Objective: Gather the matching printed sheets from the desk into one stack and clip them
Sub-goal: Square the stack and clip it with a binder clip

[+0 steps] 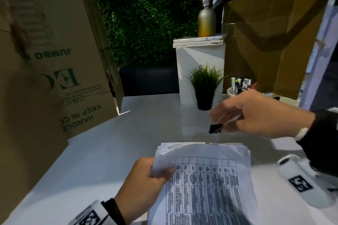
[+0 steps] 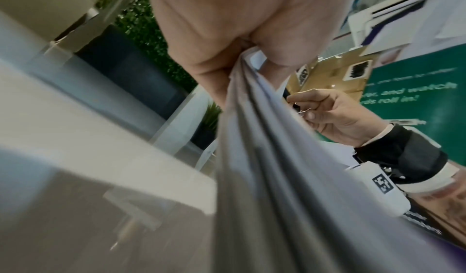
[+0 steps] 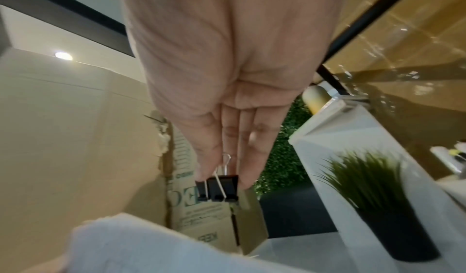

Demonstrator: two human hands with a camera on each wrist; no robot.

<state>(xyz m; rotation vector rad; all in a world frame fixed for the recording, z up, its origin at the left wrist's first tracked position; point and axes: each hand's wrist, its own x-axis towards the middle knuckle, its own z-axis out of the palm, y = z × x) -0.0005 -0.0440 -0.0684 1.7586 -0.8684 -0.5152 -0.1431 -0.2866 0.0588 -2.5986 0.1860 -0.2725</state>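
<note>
Left hand has its grip clamped on the left edge of the stack of printed sheets, thumb on top, the stack lifted and tilted over the white bench. Right hand reaches in from the right just beyond the stack's far edge, its grip pinched on a black binder clip, which isn't touching the paper. The right wrist view is the only one showing the clip properly: thumb and fingers squeeze its sides, wire handles pointing back toward the palm. The left wrist view just shows the sheets bunched under the thumb. Past the clip there's a fake grass plant in a black pot, a metal bottle up on a white stand, cardboard boxes to the left, a green hedge wall behind
</note>
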